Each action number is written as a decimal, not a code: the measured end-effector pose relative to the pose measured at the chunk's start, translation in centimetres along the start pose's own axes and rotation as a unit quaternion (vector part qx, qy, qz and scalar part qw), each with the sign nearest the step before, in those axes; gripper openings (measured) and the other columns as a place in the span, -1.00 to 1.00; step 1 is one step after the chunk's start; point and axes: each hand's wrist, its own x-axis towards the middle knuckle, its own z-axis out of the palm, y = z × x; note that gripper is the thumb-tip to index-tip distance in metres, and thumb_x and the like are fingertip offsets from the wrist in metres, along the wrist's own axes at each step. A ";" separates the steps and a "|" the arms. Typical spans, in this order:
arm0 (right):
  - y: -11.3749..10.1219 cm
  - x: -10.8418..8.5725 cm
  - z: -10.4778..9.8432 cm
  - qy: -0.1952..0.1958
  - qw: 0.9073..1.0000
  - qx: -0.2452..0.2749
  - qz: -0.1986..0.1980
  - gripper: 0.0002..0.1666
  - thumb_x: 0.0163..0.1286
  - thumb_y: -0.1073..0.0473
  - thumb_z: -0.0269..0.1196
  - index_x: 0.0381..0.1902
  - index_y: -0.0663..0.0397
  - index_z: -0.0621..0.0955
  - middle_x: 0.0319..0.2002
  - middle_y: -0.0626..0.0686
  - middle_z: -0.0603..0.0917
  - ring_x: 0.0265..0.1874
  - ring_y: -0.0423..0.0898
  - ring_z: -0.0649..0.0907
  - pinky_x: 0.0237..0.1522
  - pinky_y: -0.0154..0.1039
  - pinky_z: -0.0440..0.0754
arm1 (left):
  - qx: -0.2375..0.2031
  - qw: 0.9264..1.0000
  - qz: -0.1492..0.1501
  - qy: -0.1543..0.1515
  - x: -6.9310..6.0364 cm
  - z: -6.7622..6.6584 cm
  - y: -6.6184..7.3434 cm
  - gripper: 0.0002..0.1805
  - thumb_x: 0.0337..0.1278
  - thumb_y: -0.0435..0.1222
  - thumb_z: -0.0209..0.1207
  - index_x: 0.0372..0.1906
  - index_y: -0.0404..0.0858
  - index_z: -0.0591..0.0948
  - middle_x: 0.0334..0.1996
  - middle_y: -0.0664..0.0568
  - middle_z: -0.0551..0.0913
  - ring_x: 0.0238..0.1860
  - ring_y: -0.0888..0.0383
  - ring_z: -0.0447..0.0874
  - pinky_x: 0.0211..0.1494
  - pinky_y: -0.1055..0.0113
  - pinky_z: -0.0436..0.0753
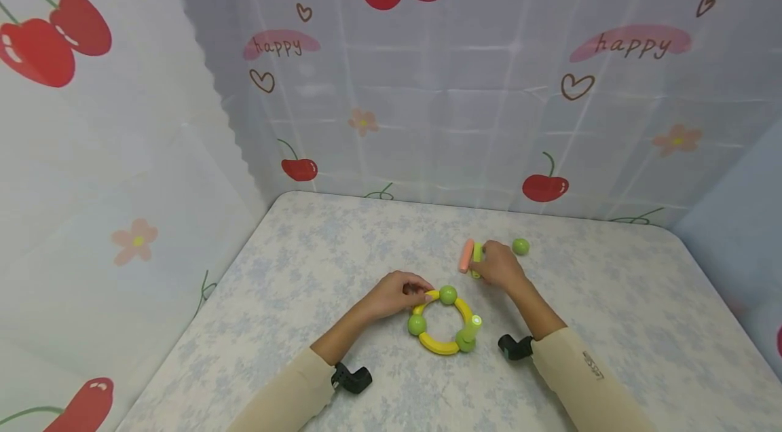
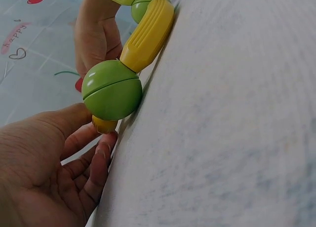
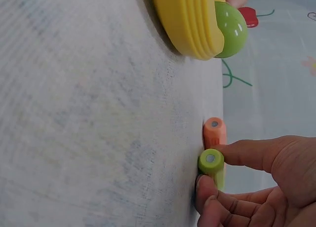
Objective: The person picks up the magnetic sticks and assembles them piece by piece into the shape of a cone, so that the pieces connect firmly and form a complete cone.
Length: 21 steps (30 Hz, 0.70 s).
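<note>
Bottom edge of the head frame: two beige sleeves (image 1: 287, 391) reached in, a black device (image 1: 352, 379) at the left wrist and a second black device (image 1: 515, 348) at the right.

Beyond them, lower centre, a ring (image 1: 438, 347) lay on the pale, blue-mottled surface (image 1: 342, 242). It was made of yellow curved pieces joined by three green balls: a left ball (image 1: 417, 325), a top ball (image 1: 448, 294) and a lower-right ball (image 1: 466, 342). A light green rod (image 1: 472, 329) stuck up from the lower-right ball.

Left hand (image 1: 394, 295), at the ring's upper left, pinched the curved piece between the left and top balls.

Farther off, right of centre, right hand (image 1: 499, 265) pinched a lime rod (image 1: 477, 253) between thumb and fingers. Right wrist view showed a grey disc in the rod's end. A coral rod (image 1: 466, 255) lay just beside it, to the left, with a similar disc.

A loose green ball (image 1: 520, 246) sat near the right hand, to its upper right.

Farthest, across the upper frame, hung a pale curtain (image 1: 452, 65) printed with cherries, flowers, hearts and "happy".
</note>
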 end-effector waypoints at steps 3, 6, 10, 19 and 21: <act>0.1 0.0 -0.2 -0.002 1.000 0.001 -0.003 -0.41 0.36 0.16 0.34 0.12 0.57 0.49 -0.50 0.12 0.61 -0.66 -0.12 0.58 -0.60 -0.31 0.51 | 0.001 1.000 0.000 0.001 0.0 0.0 0.0 -0.79 0.34 -0.16 0.31 -0.01 -0.07 0.78 -0.34 0.24 0.67 -0.48 0.29 0.47 -0.42 0.44 0.48; 0.2 0.0 -0.3 -0.002 1.000 0.007 -0.010 -0.47 0.34 0.19 0.33 0.07 0.57 0.52 -0.47 0.13 0.61 -0.65 -0.12 0.58 -0.58 -0.30 0.52 | 0.000 1.000 0.001 0.001 0.0 0.0 0.0 -0.79 0.34 -0.16 0.31 -0.01 -0.08 0.79 -0.34 0.24 0.67 -0.48 0.29 0.48 -0.42 0.44 0.48; 0.4 -0.3 -0.5 -0.011 1.000 0.026 -0.013 -0.43 0.35 0.19 0.31 0.14 0.57 0.49 -0.47 0.11 0.63 -0.64 -0.13 0.58 -0.55 -0.29 0.54 | 0.003 1.000 0.000 0.003 0.0 0.0 0.0 -0.80 0.34 -0.16 0.31 -0.02 -0.06 0.79 -0.35 0.25 0.67 -0.48 0.30 0.48 -0.42 0.45 0.49; 0.6 -2.3 -0.9 0.005 0.995 0.091 -0.033 -0.34 0.36 0.21 0.29 0.31 0.44 0.40 -0.51 0.10 0.66 -0.62 -0.07 0.60 -0.56 -0.23 0.53 | 0.006 1.000 -0.002 0.004 0.0 0.1 -0.1 -0.80 0.34 -0.16 0.32 -0.01 -0.06 0.79 -0.34 0.25 0.67 -0.47 0.31 0.48 -0.41 0.45 0.49; 0.6 -2.7 -0.9 0.015 0.993 0.108 -0.045 -0.35 0.37 0.22 0.30 0.32 0.42 0.40 -0.48 0.11 0.67 -0.61 -0.06 0.62 -0.55 -0.22 0.55 | 0.005 1.000 -0.003 0.004 0.0 0.1 0.0 -0.80 0.34 -0.16 0.32 -0.02 -0.06 0.79 -0.33 0.25 0.68 -0.47 0.31 0.49 -0.41 0.45 0.49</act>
